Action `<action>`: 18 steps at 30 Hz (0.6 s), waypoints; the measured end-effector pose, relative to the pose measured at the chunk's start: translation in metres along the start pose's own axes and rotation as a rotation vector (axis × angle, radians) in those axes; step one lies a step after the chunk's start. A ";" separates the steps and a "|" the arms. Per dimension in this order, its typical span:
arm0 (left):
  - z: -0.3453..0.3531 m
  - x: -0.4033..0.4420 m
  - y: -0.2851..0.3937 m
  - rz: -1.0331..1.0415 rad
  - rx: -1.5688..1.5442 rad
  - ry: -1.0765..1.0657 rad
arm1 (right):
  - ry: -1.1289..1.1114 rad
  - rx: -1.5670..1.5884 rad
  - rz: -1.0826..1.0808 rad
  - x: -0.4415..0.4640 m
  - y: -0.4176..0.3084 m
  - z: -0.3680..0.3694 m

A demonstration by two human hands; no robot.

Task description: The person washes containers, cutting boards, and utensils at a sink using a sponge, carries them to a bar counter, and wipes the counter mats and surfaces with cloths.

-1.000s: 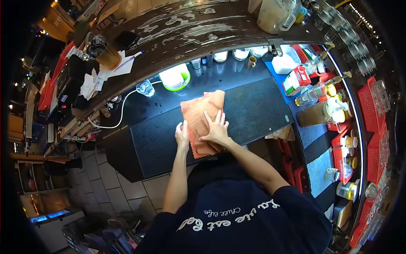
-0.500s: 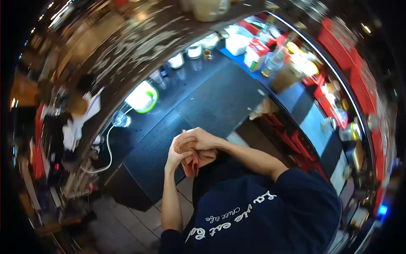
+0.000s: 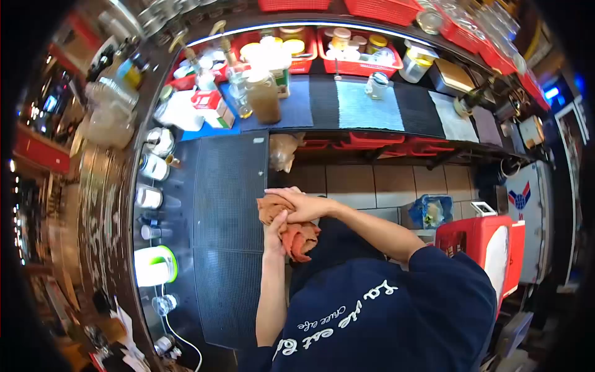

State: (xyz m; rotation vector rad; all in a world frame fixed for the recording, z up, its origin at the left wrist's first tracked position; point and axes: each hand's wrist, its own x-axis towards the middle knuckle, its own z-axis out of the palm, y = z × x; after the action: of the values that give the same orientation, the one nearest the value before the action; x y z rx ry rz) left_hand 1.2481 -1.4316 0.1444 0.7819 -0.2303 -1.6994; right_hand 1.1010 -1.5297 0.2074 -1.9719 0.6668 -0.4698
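Note:
Both my hands are on a crumpled orange-brown cloth (image 3: 300, 240) in front of my body, beside the right edge of the black ribbed mat (image 3: 228, 186). My left hand (image 3: 274, 234) is wrapped round the cloth from below, with its thumb up against it. Over the top of the cloth lies my right hand (image 3: 302, 204), its fingers closed on the bunched fabric. A reddish part of the cloth hangs loose under my hands.
A shelf holds red baskets (image 3: 359, 65) of jars, a brown-filled pitcher (image 3: 263, 99) and a red-and-white carton (image 3: 212, 110). A green-rimmed white device (image 3: 155, 266) sits left of the mat. Right are a blue-lined bin (image 3: 430, 212) and a red machine (image 3: 474, 239).
The cloth was spread flat on the mat and is now bunched in both hands, off the mat. My view has turned right, towards the shelf and the floor beyond.

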 end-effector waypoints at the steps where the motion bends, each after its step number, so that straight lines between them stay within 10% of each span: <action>1: 0.009 0.007 -0.004 -0.034 0.028 -0.036 | -0.051 0.077 0.026 -0.011 0.008 -0.020; 5: 0.051 0.025 -0.005 -0.108 -0.083 -0.006 | 0.110 0.509 0.211 -0.035 0.078 -0.127; 10: 0.051 0.089 -0.012 -0.030 -0.071 -0.001 | 1.164 -0.127 0.500 -0.037 0.223 -0.291; 18: 0.129 0.176 -0.026 -0.031 -0.103 0.069 | 1.093 -0.466 0.297 -0.026 0.322 -0.409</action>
State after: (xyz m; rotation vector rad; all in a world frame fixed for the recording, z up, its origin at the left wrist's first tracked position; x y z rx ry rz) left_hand 1.1343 -1.6185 0.1620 0.7689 -0.0824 -1.6968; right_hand 0.7622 -1.9133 0.1080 -1.8591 1.8475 -1.3139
